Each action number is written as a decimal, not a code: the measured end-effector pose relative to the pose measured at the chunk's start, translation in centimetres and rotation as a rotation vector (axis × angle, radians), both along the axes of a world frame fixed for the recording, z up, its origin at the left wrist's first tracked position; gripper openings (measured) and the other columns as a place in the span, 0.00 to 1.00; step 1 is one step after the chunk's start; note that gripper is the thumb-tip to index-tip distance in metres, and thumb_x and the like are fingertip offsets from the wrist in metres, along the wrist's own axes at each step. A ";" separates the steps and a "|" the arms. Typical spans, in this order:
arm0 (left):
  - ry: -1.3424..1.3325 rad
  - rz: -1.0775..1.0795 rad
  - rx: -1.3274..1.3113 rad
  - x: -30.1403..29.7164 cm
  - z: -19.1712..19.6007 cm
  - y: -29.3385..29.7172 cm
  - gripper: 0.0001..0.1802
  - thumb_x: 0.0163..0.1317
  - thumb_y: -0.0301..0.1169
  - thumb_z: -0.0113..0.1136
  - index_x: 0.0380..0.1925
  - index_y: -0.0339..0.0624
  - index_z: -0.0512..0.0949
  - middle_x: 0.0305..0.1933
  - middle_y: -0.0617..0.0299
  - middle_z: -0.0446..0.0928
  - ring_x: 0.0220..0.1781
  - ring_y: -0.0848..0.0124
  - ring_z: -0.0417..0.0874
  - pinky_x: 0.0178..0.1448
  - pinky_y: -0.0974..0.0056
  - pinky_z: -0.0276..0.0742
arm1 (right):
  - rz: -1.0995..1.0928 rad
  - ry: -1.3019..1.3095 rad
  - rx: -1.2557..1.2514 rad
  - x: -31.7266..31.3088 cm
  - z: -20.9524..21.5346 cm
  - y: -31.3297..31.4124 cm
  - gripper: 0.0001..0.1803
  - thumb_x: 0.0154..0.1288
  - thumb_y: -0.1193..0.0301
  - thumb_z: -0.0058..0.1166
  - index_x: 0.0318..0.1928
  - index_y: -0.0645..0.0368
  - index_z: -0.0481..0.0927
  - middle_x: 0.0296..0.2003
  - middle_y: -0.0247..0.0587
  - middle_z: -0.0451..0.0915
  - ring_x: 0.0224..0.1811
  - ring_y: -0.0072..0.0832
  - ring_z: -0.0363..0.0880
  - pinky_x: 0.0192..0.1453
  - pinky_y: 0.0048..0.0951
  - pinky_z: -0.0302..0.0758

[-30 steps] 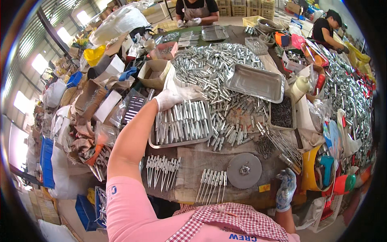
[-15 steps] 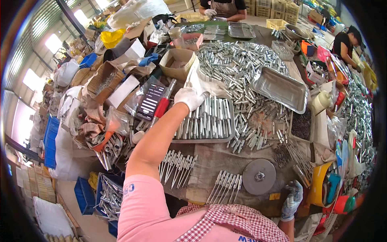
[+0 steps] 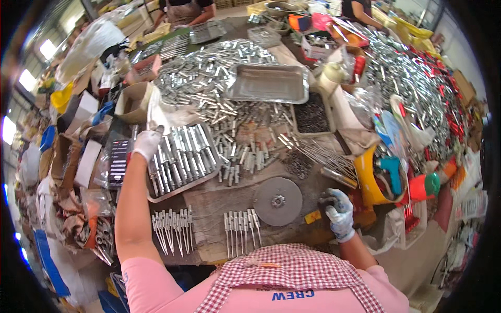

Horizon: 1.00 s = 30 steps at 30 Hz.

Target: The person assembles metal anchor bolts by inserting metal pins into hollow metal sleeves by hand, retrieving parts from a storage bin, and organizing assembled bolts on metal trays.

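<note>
My left hand [image 3: 147,144], in a white glove with greyed fingertips, is at the far left corner of a metal tray [image 3: 180,192]. Its fingers are curled in, and whatever they grip is hidden. Rows of shiny metal rods with slotted ends [image 3: 182,151] fill that tray. My right hand [image 3: 340,213], in a blue-stained white glove, is bent closed beside a small yellow block [image 3: 313,216]. A dark shape shows at its fingertips; I cannot make out what it holds. Left of it lies a grey round disc [image 3: 277,201] with a hub in its middle.
Two groups of thin-shanked metal pieces [image 3: 172,227] lie along the near edge. Behind are a heap of metal parts [image 3: 209,78], a silver tray [image 3: 269,83] and a bin of dark small pieces [image 3: 313,112]. A phone [image 3: 119,161] lies left. Co-workers [image 3: 190,10] sit across the table.
My view has swung right, so the table appears farther left. My left hand remains by the tray's far left corner. My right hand stays near the yellow block and shows more fully.
</note>
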State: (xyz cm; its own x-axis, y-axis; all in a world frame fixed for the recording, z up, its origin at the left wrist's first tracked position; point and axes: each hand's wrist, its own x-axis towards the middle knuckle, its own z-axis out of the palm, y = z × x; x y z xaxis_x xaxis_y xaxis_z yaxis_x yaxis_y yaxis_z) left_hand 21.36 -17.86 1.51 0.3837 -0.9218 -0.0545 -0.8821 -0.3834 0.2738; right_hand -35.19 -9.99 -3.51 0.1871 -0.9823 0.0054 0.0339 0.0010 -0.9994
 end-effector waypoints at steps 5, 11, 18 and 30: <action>-0.099 -0.090 -0.042 0.2 -0.5 -0.6 0.34 0.62 0.60 0.40 0.31 0.40 0.81 0.33 0.41 0.78 0.41 0.45 0.78 0.45 0.49 0.71 | -0.060 0.041 -0.081 0.1 1.3 -0.2 0.21 0.51 0.83 0.51 0.49 0.65 0.73 0.42 0.36 0.75 0.44 0.23 0.75 0.50 0.24 0.72; -0.164 0.008 -0.178 0.2 -0.6 1.0 0.28 0.61 0.58 0.42 0.39 0.48 0.81 0.36 0.44 0.78 0.41 0.47 0.78 0.45 0.49 0.72 | -0.044 0.095 -0.157 0.2 3.2 0.5 0.21 0.52 0.84 0.50 0.50 0.64 0.73 0.42 0.36 0.76 0.44 0.23 0.75 0.50 0.24 0.72; 0.068 -0.128 -0.749 -1.3 3.4 7.9 0.25 0.63 0.45 0.53 0.47 0.33 0.76 0.46 0.46 0.78 0.51 0.57 0.79 0.55 0.63 0.72 | 0.228 0.134 -0.362 4.7 3.9 1.7 0.22 0.51 0.84 0.51 0.50 0.63 0.73 0.45 0.39 0.74 0.45 0.25 0.75 0.50 0.26 0.72; -0.036 1.178 -0.153 -4.0 4.1 63.9 0.25 0.59 0.49 0.54 0.39 0.35 0.79 0.34 0.53 0.79 0.33 0.67 0.80 0.37 0.63 0.75 | 0.891 -0.102 -0.302 13.4 5.9 6.9 0.12 0.53 0.72 0.55 0.39 0.65 0.76 0.35 0.47 0.77 0.37 0.34 0.75 0.43 0.30 0.72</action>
